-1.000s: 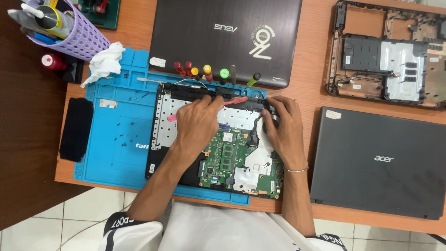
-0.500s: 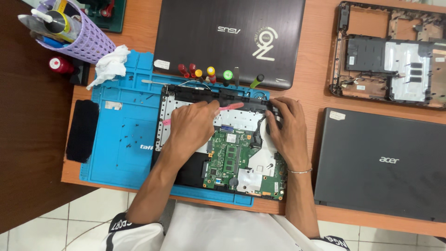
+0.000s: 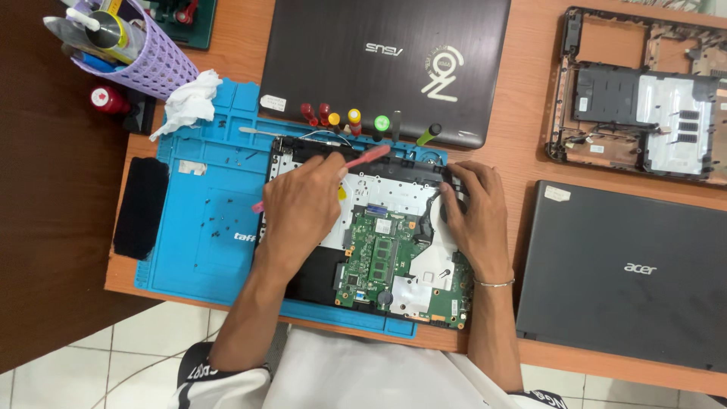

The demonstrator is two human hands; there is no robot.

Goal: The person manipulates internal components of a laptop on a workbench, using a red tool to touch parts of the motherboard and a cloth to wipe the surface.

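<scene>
An opened laptop base with a green circuit board point(image 3: 382, 257) lies on a blue work mat point(image 3: 204, 227). My left hand point(image 3: 299, 208) rests over the left part of the base and holds a thin red tool point(image 3: 367, 155), whose tip points up and right toward the base's far edge. My right hand point(image 3: 475, 212) presses on the right side of the base, fingers at the black corner near the hinge. What lies under both palms is hidden.
Several colour-handled screwdrivers point(image 3: 344, 121) stand at the mat's far edge. A closed dark laptop point(image 3: 386, 60) lies behind, another closed laptop point(image 3: 628, 273) at right, a stripped laptop shell point(image 3: 644, 98) at far right. A purple tool basket point(image 3: 148, 53), white cloth point(image 3: 189, 102) and black pad point(image 3: 140, 208) sit left.
My left hand has turned so the red tool now sticks out up and right above the knuckles. My right hand has stayed at the right corner of the base.
</scene>
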